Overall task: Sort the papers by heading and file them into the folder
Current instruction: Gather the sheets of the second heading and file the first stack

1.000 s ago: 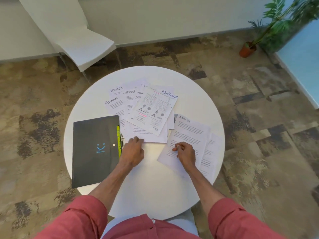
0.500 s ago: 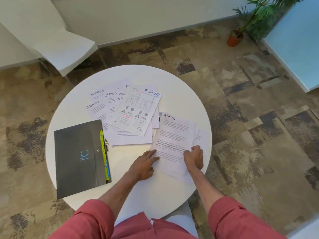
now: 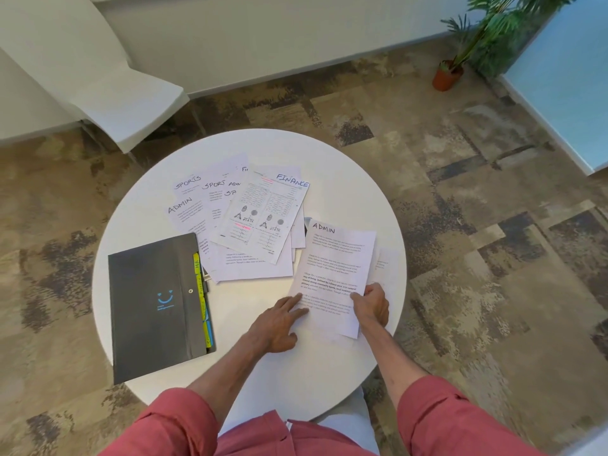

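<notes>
Right hand [image 3: 370, 306] curls round the right edge of the ADMIN sheet [image 3: 339, 258] and pinches it low down. The left hand [image 3: 279, 324] lies flat, with straight fingers pressing the sheet's lower left edge onto the table [image 3: 345, 166]. A second sheet [image 3: 388, 268] peeks out from under it on the right; I cannot tell whether the right hand holds that one too.

The other papers lie in a fanned pile [image 3: 250, 268] further back, with the FINANCE sheet [image 3: 263, 218] on top and SPORTS and ADMIN headings showing beneath. The folder [image 3: 154, 307] lies closed at the left of the table, just beside the pile, its coloured tabs [image 3: 196, 263] along the right edge.

Sorting looks to be the step in hand, with an admin group being squared up apart from the pile. The next move probably calls for drawing the remaining ADMIN pages out from under the FINANCE sheet without scattering the fan. Filing has not yet begun.
</notes>
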Demonstrator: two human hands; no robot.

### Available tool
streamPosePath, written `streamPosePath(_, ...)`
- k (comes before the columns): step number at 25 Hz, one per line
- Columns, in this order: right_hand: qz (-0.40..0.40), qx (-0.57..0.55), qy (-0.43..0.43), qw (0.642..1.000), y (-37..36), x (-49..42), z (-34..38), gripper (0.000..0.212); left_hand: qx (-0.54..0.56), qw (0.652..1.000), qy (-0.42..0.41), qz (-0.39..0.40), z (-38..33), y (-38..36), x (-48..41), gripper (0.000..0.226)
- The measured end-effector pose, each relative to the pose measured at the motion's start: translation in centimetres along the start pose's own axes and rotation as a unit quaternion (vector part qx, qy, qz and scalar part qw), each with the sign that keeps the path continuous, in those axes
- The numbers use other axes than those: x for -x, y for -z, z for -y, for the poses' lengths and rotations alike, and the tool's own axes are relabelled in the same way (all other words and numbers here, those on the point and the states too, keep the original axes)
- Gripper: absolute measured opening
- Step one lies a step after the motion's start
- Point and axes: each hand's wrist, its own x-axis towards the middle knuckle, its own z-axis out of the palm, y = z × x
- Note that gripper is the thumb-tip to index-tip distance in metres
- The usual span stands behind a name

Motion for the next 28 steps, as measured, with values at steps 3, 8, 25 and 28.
streamPosePath(3,-0.009,-0.010,0.002,1.000,0.2,-0.1,-0.5,0.018,-0.001,1.000,-0.004,0.000,0.1,0.1,0.1,0.076)
streamPosePath(8,0.011,-0.037,0.021,0.999,0.8,-0.5,-1.6,0.014,0.013,1.000,-0.011,-0.004,0.8,0.6,0.4,0.073)
streamPosePath(25,0.160,-0.319,0.043,0.933,3.7,2.6,-2.7,0.011,0.485,0.852,0.067,-0.185,0.5,5.9,0.9,0.063)
streamPosePath(28,0.219,-0.275,0.065,0.934,2.3,4.0,-2.1,0.008,0.484,0.860,0.047,-0.158,2.3,5.6,1.7,0.041)
